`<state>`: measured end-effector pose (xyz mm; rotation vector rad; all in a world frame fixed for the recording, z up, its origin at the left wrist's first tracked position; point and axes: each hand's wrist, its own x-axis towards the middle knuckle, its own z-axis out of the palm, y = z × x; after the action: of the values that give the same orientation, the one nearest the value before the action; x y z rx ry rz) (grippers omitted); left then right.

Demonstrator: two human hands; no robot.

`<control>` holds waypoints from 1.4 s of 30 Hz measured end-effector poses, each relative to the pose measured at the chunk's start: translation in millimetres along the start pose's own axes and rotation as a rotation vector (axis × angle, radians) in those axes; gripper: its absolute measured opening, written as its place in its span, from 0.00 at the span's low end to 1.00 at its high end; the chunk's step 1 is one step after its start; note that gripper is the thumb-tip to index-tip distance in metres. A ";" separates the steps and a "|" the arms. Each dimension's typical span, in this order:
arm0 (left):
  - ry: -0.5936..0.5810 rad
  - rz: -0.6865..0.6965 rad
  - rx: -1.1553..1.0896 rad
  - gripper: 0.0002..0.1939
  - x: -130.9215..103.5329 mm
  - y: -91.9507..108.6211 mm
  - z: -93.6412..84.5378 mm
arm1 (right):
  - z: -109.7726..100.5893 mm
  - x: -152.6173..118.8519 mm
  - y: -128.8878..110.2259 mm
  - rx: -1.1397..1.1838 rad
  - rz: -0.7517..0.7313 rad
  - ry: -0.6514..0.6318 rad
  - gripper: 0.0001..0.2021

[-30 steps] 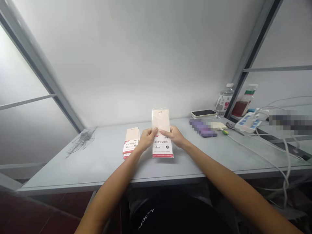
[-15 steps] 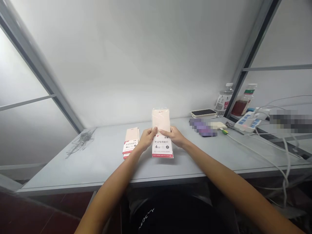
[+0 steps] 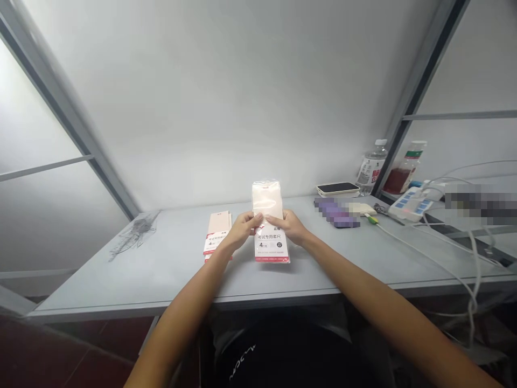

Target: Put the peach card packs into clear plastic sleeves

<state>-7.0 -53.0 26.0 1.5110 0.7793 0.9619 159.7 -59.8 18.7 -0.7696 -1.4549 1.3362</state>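
My left hand (image 3: pixel 243 228) and my right hand (image 3: pixel 293 226) hold a ruler set package (image 3: pixel 271 243) upright between them, above the desk. Both thumbs press on its front and the other fingers go behind it. It has a clear sleeve, a pale pink upper part with a bright glare, and a white label with a red strip at the bottom. Whether it is one package or several together, I cannot tell. To the left, similar ruler set packages (image 3: pixel 218 222) lie overlapping on the desk, partly behind my left wrist.
The grey desk (image 3: pixel 169 280) meets a white wall. On the right are a phone (image 3: pixel 338 188), a blurred purple item (image 3: pixel 337 213), a water bottle (image 3: pixel 370 168), a bottle of dark red liquid (image 3: pixel 405 170), and a power strip (image 3: pixel 410 203) with white cables (image 3: pixel 424 257). Dark scribbles (image 3: pixel 135 234) mark the left side.
The held package has tilted a little, its lower end shifting slightly right, and a glare now shows on its upper part. Both hands keep their grip.
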 end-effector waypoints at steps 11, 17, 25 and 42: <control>0.055 0.001 0.064 0.20 4.9 -3.7 0.2 | -0.1 1.7 3.9 -0.067 -0.023 0.041 0.17; 0.220 -0.117 0.371 0.22 3.2 -7.2 -8.8 | -7.8 9.7 13.5 -0.198 0.184 0.068 0.15; 0.256 -0.350 0.850 0.19 -1.4 -20.3 -17.0 | -7.4 11.1 26.8 -0.824 0.234 0.162 0.09; 0.539 -0.681 1.162 0.38 -4.2 4.0 -59.8 | -44.2 6.6 3.4 -1.479 0.519 0.288 0.30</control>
<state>-62.4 -30.5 31.8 1.6719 2.3383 0.3305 198.3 -37.7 13.4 -2.2612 -1.9325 0.1789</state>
